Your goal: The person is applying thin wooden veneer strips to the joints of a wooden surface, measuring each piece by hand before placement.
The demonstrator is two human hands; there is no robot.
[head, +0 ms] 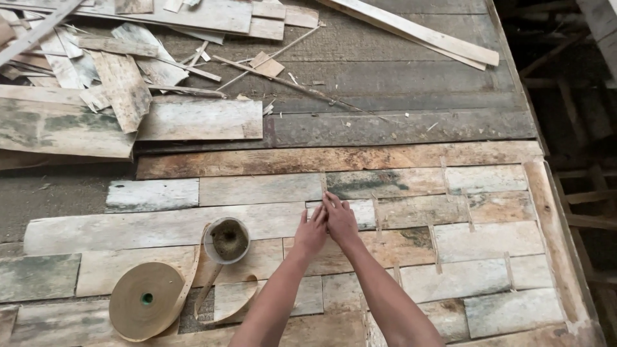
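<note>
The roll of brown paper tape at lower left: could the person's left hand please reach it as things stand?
Probably yes. The left hand is pressing on the veneer sheets, and only the small round pot stands beside the path to the tape roll; nothing covers the roll.

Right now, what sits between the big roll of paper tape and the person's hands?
In the head view, a small round pot of brownish stuff stands on the veneer sheets between the tape roll and the left hand.

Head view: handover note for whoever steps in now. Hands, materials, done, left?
Left hand and right hand: both pressed together on a vertical seam between veneer sheets, fingertips on a paper tape strip.
Tape roll and small pot lie left of the hands, loose tape trailing between.
Done: short tape strips across the seams on the right.
Left: the left-side seams show no tape.
</note>
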